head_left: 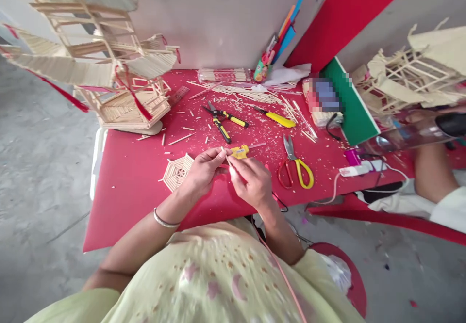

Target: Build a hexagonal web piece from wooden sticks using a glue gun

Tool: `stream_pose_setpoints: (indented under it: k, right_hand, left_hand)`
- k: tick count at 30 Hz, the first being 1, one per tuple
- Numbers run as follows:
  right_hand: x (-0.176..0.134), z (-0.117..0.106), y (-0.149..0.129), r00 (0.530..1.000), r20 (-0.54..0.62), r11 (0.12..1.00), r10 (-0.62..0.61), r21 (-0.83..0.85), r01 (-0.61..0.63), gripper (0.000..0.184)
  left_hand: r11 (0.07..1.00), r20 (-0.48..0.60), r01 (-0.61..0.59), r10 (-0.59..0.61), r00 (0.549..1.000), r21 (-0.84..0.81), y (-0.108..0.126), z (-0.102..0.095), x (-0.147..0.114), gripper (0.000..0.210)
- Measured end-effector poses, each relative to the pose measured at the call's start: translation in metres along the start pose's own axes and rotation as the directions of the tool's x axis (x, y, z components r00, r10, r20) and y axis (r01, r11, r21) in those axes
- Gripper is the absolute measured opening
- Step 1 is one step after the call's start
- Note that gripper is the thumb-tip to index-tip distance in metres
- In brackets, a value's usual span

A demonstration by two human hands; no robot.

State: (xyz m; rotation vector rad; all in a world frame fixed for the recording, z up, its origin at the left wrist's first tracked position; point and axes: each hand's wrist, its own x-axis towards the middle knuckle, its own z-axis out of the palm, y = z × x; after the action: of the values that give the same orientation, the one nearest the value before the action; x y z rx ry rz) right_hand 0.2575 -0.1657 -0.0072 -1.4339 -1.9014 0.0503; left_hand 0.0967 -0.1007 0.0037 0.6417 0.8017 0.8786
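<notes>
My left hand (206, 170) and my right hand (253, 180) meet over the front of the red table, fingertips pinched on a short thin wooden stick (228, 158). Much of the stick is hidden by the fingers. Just beyond them lies a yellow glue gun (239, 152), partly covered by my right hand. Beside my left wrist a flat web-shaped panel of thin sticks (178, 171) rests on the table. Red-and-yellow-handled scissors (293, 163) lie to the right of my right hand.
Pliers (222, 119) and a yellow utility knife (278, 118) lie among stick scraps. A stick-built pavilion model (127, 104) stands at the left. Behind are a pen cup (261, 69) and packed sticks (224, 74). Right, past a green board (355, 104), a co-worker's arm (433, 168) shows.
</notes>
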Motion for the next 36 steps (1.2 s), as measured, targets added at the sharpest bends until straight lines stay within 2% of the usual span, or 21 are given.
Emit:
stream_pose_setpoints:
  k: [2,3,5,7,8,10,12,16,17,18,19,21,24,26,29,32,36]
  right_hand:
    - [-0.017,-0.027,0.022,0.974,-0.048,0.957,0.223,-0.181,-0.228,0.037]
    - [-0.025,-0.041,0.035,0.931,-0.088,0.882,0.355,-0.298,-0.365,0.038]
    - [-0.040,-0.063,0.057,0.800,-0.112,0.655,0.590,-0.514,-0.555,0.047]
    - [-0.051,-0.077,0.074,0.669,-0.048,0.481,0.742,-0.657,-0.580,0.057]
    - [-0.054,-0.080,0.080,0.624,-0.006,0.445,0.781,-0.695,-0.564,0.060]
    - [-0.056,-0.082,0.089,0.582,0.042,0.427,0.812,-0.724,-0.543,0.065]
    - [-0.054,-0.083,0.095,0.562,0.022,0.403,0.827,-0.721,-0.564,0.071]
    - [-0.051,-0.092,0.101,0.482,-0.052,0.327,0.875,-0.670,-0.667,0.075]
    - [-0.050,-0.093,0.100,0.490,-0.071,0.332,0.869,-0.649,-0.685,0.074]
    - [-0.047,-0.094,0.097,0.520,-0.090,0.360,0.849,-0.621,-0.696,0.074]
    - [-0.044,-0.092,0.092,0.568,-0.103,0.414,0.817,-0.581,-0.701,0.074]
    - [-0.032,-0.082,0.074,0.683,-0.084,0.586,0.726,-0.446,-0.677,0.079]
    - [-0.007,-0.051,0.033,0.848,0.067,0.848,0.526,-0.114,-0.517,0.079]
    - [0.011,-0.025,0.004,0.931,0.131,0.935,0.340,0.057,-0.349,0.065]
    - [0.032,0.010,-0.031,0.971,0.182,0.979,0.152,0.108,-0.174,0.052]
    - [0.043,0.032,-0.051,0.965,0.246,0.993,0.093,0.044,-0.106,0.052]
    - [0.050,0.044,-0.061,0.957,0.285,0.998,0.060,0.011,-0.066,0.057]
  left_hand:
    - [0.997,0.025,0.028,-0.030,0.999,0.078,-0.013,0.019,0.002,0.042]
    - [0.993,0.040,0.041,-0.046,0.998,0.108,-0.020,0.028,0.004,0.044]
    - [0.987,0.067,0.066,-0.077,0.995,0.145,-0.034,0.042,0.007,0.048]
    - [0.983,0.075,0.083,-0.096,0.993,0.165,-0.044,0.052,0.009,0.049]
    - [0.981,0.072,0.083,-0.097,0.993,0.176,-0.048,0.055,0.010,0.049]
    - [0.978,0.063,0.054,-0.068,0.996,0.199,-0.050,0.058,0.011,0.044]
    - [0.975,0.055,0.009,-0.022,0.998,0.222,-0.048,0.056,0.011,0.039]
    - [0.973,0.008,-0.061,0.061,0.998,0.223,-0.035,0.043,0.006,0.037]
    - [0.973,-0.009,-0.078,0.082,0.997,0.216,-0.031,0.038,0.004,0.037]
    - [0.973,-0.025,-0.098,0.105,0.994,0.210,-0.027,0.033,0.002,0.037]
    - [0.970,-0.039,-0.121,0.132,0.991,0.210,-0.022,0.027,0.000,0.036]
    - [0.957,-0.063,-0.174,0.194,0.979,0.232,-0.013,0.014,-0.004,0.035]
    - [0.920,-0.114,-0.260,0.304,0.946,0.293,0.003,-0.006,-0.010,0.034]
    - [0.890,-0.158,-0.310,0.377,0.913,0.334,0.015,-0.020,-0.015,0.033]
    - [0.840,-0.201,-0.358,0.465,0.862,0.407,0.031,-0.040,-0.025,0.027]
    - [0.803,-0.218,-0.375,0.513,0.830,0.463,0.044,-0.056,-0.036,0.019]
    - [0.785,-0.239,-0.387,0.544,0.804,0.484,0.051,-0.071,-0.042,0.017]
